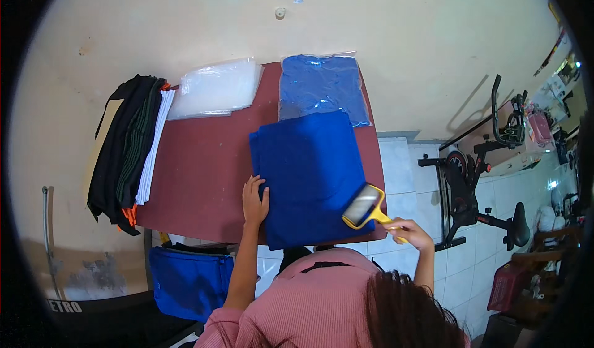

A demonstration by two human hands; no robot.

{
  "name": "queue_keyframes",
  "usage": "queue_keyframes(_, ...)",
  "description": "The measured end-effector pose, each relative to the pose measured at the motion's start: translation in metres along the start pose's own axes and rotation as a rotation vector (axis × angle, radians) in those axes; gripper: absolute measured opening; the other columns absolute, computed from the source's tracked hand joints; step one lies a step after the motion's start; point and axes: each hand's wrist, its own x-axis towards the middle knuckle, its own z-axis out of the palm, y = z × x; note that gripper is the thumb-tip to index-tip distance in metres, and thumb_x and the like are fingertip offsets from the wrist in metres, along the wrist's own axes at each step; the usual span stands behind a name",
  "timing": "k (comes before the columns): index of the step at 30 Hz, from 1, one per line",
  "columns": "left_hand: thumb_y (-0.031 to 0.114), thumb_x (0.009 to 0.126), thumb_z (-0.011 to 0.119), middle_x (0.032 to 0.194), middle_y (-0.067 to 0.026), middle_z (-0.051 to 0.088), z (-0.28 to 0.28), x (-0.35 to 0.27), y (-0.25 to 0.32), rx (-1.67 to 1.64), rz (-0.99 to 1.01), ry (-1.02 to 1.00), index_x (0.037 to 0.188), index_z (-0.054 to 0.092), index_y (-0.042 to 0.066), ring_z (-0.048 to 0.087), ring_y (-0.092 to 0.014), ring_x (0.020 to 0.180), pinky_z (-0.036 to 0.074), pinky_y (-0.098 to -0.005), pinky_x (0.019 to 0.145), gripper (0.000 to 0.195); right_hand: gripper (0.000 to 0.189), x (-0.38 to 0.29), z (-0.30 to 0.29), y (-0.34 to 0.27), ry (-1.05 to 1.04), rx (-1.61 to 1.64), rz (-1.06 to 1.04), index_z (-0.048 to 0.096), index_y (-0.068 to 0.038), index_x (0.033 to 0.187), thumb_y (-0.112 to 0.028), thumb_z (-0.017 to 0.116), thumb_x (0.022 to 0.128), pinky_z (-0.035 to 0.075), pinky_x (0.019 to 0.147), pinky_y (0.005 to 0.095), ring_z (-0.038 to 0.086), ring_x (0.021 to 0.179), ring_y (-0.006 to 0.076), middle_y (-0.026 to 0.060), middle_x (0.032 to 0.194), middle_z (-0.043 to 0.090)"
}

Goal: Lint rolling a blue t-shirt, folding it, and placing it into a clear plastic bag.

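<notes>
A folded blue cloth (311, 171) lies on the red-brown tabletop (199, 171) in front of me. My left hand (255, 202) rests on its left edge with the fingers slightly spread. In my right hand (410, 233) is the yellow handle of a lint roller (363, 205), whose pale roller is over the cloth's lower right part. Whether it touches the cloth I cannot tell. Beyond the cloth, partly under its far edge, lies a blue folded item in a clear plastic bag (322, 88). A stack of clear plastic bags (216, 88) lies at the table's far left.
A pile of black, green, orange and white folded fabric (132, 148) lines the table's left edge. More blue fabric (190, 278) is below the table's near left side. An exercise bike (468, 185) stands on the tiled floor at right. A wall rises behind the table.
</notes>
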Motion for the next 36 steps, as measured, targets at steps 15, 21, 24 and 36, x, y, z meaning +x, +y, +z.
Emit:
queue_keyframes(15, 0.022, 0.086, 0.048, 0.123, -0.0138, 0.046, -0.008, -0.002, -0.006, -0.035, 0.025, -0.014, 0.109, 0.052, 0.005, 0.036, -0.033, 0.122, 0.022, -0.0456, 0.104, 0.029, 0.022, 0.223, 0.124, -0.072, -0.067, -0.050, -0.071, 0.060, -0.008, 0.107, -0.012, 0.052, 0.087, 0.025, 0.036, 0.0209, 0.035, 0.042, 0.0036, -0.0044, 0.059, 0.040)
queue_keyframes(21, 0.021, 0.087, 0.047, 0.127, -0.0153, 0.042, -0.011, -0.001, -0.009, -0.068, 0.088, -0.097, 0.114, 0.050, 0.005, 0.031, -0.033, 0.125, 0.018, -0.0461, 0.105, 0.031, 0.022, 0.297, 0.188, -0.062, 0.202, -0.342, -0.312, 0.063, -0.011, 0.104, -0.010, 0.053, 0.084, 0.046, 0.062, 0.0279, 0.058, 0.070, 0.0201, 0.0088, 0.079, 0.059)
queue_keyframes(24, 0.023, 0.088, 0.046, 0.127, -0.0148, 0.043, -0.012, 0.000, -0.014, -0.108, 0.095, -0.113, 0.114, 0.050, 0.004, 0.031, -0.032, 0.126, 0.019, -0.0467, 0.105, 0.033, 0.024, 0.288, 0.199, -0.043, 0.280, -0.269, -0.410, 0.063, -0.012, 0.104, -0.008, 0.056, 0.082, 0.045, 0.073, 0.0301, 0.057, 0.083, 0.0245, 0.0125, 0.090, 0.060)
queue_keyframes(36, 0.029, 0.086, 0.050, 0.127, -0.0136, 0.043, -0.022, 0.073, -0.043, -0.268, 0.090, -0.165, 0.118, 0.051, 0.011, 0.035, -0.031, 0.121, 0.019, -0.0486, 0.102, 0.036, 0.023, 0.057, 0.171, -0.002, 0.202, 0.008, -0.096, 0.063, -0.010, 0.106, -0.006, 0.055, 0.085, 0.033, 0.046, 0.0204, 0.042, 0.055, 0.0056, -0.0008, 0.079, 0.048)
